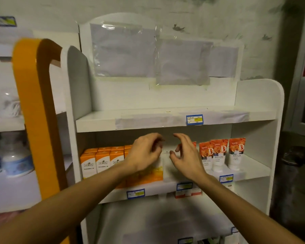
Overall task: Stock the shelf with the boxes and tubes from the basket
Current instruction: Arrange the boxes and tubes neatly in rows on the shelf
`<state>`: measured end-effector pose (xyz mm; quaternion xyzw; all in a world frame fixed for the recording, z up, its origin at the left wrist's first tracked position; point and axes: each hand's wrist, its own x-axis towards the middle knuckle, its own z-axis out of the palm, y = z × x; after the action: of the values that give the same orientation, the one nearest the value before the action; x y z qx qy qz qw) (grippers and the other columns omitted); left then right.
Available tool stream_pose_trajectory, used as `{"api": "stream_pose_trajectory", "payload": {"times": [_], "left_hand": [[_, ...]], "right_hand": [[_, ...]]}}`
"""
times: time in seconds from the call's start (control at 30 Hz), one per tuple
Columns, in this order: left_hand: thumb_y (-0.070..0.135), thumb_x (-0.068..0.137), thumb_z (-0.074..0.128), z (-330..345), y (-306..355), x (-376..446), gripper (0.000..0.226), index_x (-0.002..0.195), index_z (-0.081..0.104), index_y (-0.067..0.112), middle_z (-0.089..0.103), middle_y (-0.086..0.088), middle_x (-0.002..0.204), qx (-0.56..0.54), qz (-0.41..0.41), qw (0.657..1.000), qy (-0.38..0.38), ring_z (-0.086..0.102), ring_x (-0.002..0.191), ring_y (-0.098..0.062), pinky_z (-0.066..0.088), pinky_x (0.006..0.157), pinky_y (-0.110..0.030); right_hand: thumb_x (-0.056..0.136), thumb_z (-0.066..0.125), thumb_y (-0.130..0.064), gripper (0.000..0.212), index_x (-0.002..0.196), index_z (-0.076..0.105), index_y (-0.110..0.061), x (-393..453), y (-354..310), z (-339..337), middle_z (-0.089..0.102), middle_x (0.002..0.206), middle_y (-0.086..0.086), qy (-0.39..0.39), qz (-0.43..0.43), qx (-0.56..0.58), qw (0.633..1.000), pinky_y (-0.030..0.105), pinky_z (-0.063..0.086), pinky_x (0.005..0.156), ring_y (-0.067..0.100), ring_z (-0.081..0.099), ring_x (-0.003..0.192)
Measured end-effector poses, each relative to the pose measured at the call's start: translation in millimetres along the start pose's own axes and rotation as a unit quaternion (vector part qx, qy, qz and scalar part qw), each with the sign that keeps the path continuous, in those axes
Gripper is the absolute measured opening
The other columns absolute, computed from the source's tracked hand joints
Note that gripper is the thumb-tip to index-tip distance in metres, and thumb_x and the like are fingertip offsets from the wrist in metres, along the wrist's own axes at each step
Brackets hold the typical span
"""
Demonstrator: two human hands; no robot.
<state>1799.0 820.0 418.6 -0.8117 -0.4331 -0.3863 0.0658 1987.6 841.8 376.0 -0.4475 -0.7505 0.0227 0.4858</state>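
Before a stained wall, your white shelf (250, 170) holds three tubes (218, 155) right of your empty hands, left hand (144, 154) and right hand (187, 155), fingers loosely spread; orange boxes (102, 161) stand left, count unclear.

Glossy plastic tubes (220, 154), smooth white shelf (95, 122)

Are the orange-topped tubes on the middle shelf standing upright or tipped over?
Upright. The tubes stand on their white caps in a row on the middle shelf, orange ends up, labels facing forward; none lies flat.
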Motion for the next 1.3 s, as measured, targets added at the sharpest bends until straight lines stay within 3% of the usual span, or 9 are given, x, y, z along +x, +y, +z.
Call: {"api": "stream_pose_trajectory", "payload": {"times": [0.07, 0.2, 0.37, 0.5, 0.6, 0.7, 0.83, 1.03, 1.3], "left_hand": [[0.024, 0.095, 0.058, -10, -7, -4, 0.021, 0.115, 0.065, 0.022, 0.067, 0.008, 0.106, 0.027, 0.021, 0.999, 0.009, 0.061, 0.094, -0.004, 0.054, 0.084, -0.028], [0.028, 0.092, 0.059, -23, -25, -4, 0.026, 0.116, 0.064, 0.020, 0.061, 0.005, 0.114, 0.098, 0.026, 0.995, 0.014, 0.054, 0.104, -0.010, 0.046, 0.086, -0.024], [0.042, 0.090, 0.059, -34, -37, 5, 0.040, 0.125, 0.060, 0.022, 0.056, 0.002, 0.131, 0.202, 0.080, 0.974, -0.065, 0.050, 0.116, -0.015, 0.043, 0.094, -0.028], [0.049, 0.091, 0.059, -30, -39, 4, 0.057, 0.141, 0.046, 0.024, 0.046, 0.000, 0.146, 0.231, 0.069, 0.960, -0.142, 0.043, 0.132, -0.018, 0.037, 0.110, -0.034], [0.055, 0.088, 0.064, -26, -44, 5, 0.079, 0.151, 0.031, 0.021, 0.036, -0.004, 0.155, 0.225, 0.003, 0.958, -0.178, 0.038, 0.139, -0.024, 0.032, 0.115, -0.039], [0.060, 0.083, 0.068, -26, -53, 16, 0.093, 0.154, 0.026, 0.018, 0.041, -0.007, 0.153, 0.209, -0.062, 0.947, -0.235, 0.045, 0.135, -0.027, 0.038, 0.112, -0.041], [0.062, 0.077, 0.075, -22, -64, 28, 0.102, 0.154, 0.024, 0.019, 0.049, -0.005, 0.146, 0.146, -0.117, 0.940, -0.285, 0.053, 0.127, -0.027, 0.047, 0.105, -0.043], [0.048, 0.076, 0.082, -15, -78, 40, 0.079, 0.141, 0.046, 0.020, 0.063, 0.001, 0.126, 0.066, -0.138, 0.938, -0.311, 0.062, 0.109, -0.018, 0.054, 0.094, -0.035], [0.042, 0.067, 0.090, -15, -90, 43, 0.089, 0.142, 0.049, 0.019, 0.065, 0.004, 0.120, -0.028, -0.160, 0.934, -0.319, 0.065, 0.106, -0.015, 0.058, 0.092, -0.035]], "right_hand": [[0.084, 0.071, -0.023, 0.069, 0.145, 0.037, -0.026, 0, -2, 9, 0.044, 0.135, -0.012, -0.003, 0.029, 0.025, 0.999, 0.016, 0.046, 0.077, 0.001, 0.054, 0.089], [0.083, 0.073, -0.025, 0.074, 0.147, 0.036, -0.024, -1, 2, 20, 0.046, 0.137, -0.006, -0.015, 0.091, 0.056, 0.994, 0.033, 0.053, 0.089, 0.004, 0.054, 0.099], [0.076, 0.082, -0.025, 0.092, 0.150, 0.028, -0.027, 2, 10, 35, 0.040, 0.149, -0.001, -0.128, 0.194, 0.161, 0.959, 0.044, 0.048, 0.103, 0.020, 0.045, 0.132], [0.072, 0.086, -0.013, 0.105, 0.154, 0.020, -0.021, 10, 13, 47, 0.040, 0.149, 0.004, -0.192, 0.252, 0.217, 0.923, 0.037, 0.049, 0.099, 0.024, 0.045, 0.132], [0.069, 0.087, -0.009, 0.111, 0.154, 0.018, -0.020, 16, 15, 56, 0.049, 0.142, 0.005, -0.237, 0.271, 0.253, 0.898, 0.030, 0.054, 0.084, 0.017, 0.057, 0.112], [0.068, 0.086, -0.005, 0.095, 0.145, 0.032, -0.018, 19, 18, 64, 0.063, 0.115, -0.002, -0.275, 0.274, 0.255, 0.885, 0.024, 0.057, 0.074, 0.012, 0.063, 0.099], [0.062, 0.091, -0.010, 0.081, 0.132, 0.051, -0.022, 19, 28, 77, 0.071, 0.116, -0.002, -0.312, 0.265, 0.263, 0.874, 0.041, 0.056, 0.095, 0.017, 0.068, 0.106], [0.064, 0.090, -0.009, 0.071, 0.125, 0.057, -0.024, 23, 35, 79, 0.073, 0.114, -0.002, -0.319, 0.257, 0.276, 0.870, 0.041, 0.057, 0.093, 0.017, 0.070, 0.105], [0.070, 0.086, -0.006, 0.063, 0.125, 0.057, -0.022, 22, 34, 74, 0.073, 0.112, -0.003, -0.339, 0.229, 0.274, 0.870, 0.026, 0.059, 0.079, 0.014, 0.070, 0.102]]}}
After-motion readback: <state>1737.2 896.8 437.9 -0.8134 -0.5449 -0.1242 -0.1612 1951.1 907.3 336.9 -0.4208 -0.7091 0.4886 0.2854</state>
